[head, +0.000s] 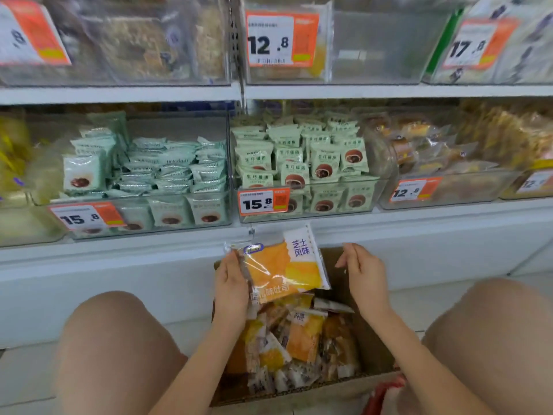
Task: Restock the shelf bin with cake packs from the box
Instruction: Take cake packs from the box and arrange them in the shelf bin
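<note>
A person squats in front of a shop shelf with a brown box (pixel 375 348) on the floor between the knees. The box sits close to the shelf so the reach is short. It holds many orange and yellow cake packs (pixel 302 339), piled loosely.

The left hand (pixel 230 287) holds one orange cake pack (pixel 282 269) by its left side. The fingers curl round the edge and lift it above the far end of the box. The pack is held flat with its front up, maybe so the label can be read.

The right hand (pixel 363 275) holds nothing. Its fingers are bent loosely and it hangs just beside the right edge of the lifted pack, not touching it. It looks ready to help carry the pack or to pick another one.

The bin that needs filling is probably the clear bin (pixel 377 49) on the top shelf, with a 12.8 price tag (pixel 281 38). It is nearly bare, and one pack that looks the same leans at its left end behind the tag. The bins on the middle shelf hold green packs (pixel 302 154) and are quite full.

So the job seems far from done, since the box is full and the bin is not
</note>
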`<control>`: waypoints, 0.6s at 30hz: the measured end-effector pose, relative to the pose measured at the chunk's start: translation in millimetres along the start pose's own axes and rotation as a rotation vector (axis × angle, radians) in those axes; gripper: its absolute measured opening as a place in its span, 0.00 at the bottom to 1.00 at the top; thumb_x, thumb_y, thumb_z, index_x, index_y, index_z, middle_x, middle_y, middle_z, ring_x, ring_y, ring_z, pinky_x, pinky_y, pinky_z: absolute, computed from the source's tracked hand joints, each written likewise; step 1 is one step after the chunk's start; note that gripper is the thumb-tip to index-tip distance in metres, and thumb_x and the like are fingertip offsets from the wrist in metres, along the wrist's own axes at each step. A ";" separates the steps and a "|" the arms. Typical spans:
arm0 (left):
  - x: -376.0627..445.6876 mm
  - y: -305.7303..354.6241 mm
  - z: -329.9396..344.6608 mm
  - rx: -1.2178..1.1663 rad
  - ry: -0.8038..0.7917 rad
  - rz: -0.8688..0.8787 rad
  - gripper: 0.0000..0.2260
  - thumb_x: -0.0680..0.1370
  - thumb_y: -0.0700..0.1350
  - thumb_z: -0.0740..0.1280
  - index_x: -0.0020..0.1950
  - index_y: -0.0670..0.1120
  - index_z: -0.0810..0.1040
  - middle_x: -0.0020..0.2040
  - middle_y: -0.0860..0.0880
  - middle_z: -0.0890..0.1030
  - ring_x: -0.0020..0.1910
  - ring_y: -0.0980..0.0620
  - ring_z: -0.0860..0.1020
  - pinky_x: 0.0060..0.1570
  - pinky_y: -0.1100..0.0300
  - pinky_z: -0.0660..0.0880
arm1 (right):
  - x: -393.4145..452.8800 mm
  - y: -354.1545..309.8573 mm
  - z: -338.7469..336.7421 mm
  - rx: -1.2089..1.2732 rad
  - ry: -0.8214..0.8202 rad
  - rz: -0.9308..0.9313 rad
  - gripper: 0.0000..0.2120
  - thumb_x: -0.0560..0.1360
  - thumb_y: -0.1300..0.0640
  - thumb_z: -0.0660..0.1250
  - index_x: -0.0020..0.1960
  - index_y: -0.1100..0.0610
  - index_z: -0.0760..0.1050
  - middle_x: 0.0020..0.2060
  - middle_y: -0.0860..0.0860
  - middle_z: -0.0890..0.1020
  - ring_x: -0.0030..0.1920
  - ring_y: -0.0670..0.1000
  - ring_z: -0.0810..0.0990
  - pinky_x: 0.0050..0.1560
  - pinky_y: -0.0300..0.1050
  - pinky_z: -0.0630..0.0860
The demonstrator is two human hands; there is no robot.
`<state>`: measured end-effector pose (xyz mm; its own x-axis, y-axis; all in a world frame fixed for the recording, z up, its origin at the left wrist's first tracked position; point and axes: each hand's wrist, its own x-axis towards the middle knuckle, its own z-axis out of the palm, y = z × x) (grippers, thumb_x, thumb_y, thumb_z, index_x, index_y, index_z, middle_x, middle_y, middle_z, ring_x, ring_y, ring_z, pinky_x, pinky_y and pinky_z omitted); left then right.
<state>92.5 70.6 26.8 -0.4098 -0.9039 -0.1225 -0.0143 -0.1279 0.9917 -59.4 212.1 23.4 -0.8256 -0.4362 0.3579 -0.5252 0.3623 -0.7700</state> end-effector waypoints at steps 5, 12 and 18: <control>6.0 52.9 4.5 -0.033 0.037 0.130 0.28 0.81 0.57 0.50 0.58 0.30 0.68 0.26 0.49 0.68 0.24 0.53 0.66 0.24 0.62 0.64 | 27.3 -53.7 -10.4 0.419 -0.203 0.208 0.18 0.82 0.49 0.53 0.43 0.56 0.76 0.25 0.54 0.75 0.22 0.49 0.74 0.21 0.39 0.70; 19.7 110.2 21.0 -0.030 0.036 0.286 0.24 0.80 0.58 0.52 0.42 0.39 0.74 0.31 0.39 0.72 0.30 0.41 0.70 0.36 0.49 0.70 | 61.3 -107.7 -20.7 0.189 -0.126 -0.092 0.11 0.81 0.56 0.54 0.41 0.47 0.67 0.27 0.52 0.71 0.21 0.45 0.71 0.20 0.36 0.67; 41.0 154.0 37.5 -0.036 0.041 0.328 0.17 0.83 0.52 0.51 0.44 0.48 0.75 0.32 0.47 0.73 0.34 0.49 0.71 0.35 0.55 0.69 | 104.9 -131.8 -45.0 0.223 -0.087 -0.172 0.12 0.81 0.55 0.54 0.42 0.55 0.71 0.25 0.47 0.74 0.22 0.45 0.69 0.25 0.43 0.66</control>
<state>39.3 29.1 176.0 -0.3502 -0.9149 0.2007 0.1452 0.1586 0.9766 -86.1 155.7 186.2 -0.7023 -0.5482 0.4541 -0.5898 0.0911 -0.8024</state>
